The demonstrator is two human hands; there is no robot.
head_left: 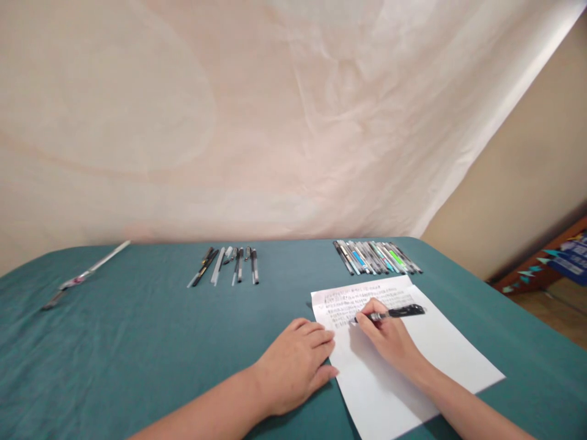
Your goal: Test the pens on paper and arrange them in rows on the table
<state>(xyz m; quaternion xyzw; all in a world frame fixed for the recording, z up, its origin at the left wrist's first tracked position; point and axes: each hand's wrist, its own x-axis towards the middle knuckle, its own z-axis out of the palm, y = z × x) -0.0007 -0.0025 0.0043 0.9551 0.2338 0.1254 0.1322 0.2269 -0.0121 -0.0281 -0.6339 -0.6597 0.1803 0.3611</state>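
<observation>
A white sheet of paper [440, 354] lies on the teal tablecloth [137, 354], with several lines of handwriting near its top edge. My right hand [387, 336] grips a black pen [397, 313], whose tip touches the written lines. My left hand [298, 363] rests flat, fingers stretched out, pressing on the paper's left edge.
A row of several pens [376, 256] lies at the back right, beyond the paper. A smaller group of pens [227, 264] lies at the back middle. Two or three pens [87, 275] lie at the far left. A pale cloth backdrop [229, 122] hangs behind the table.
</observation>
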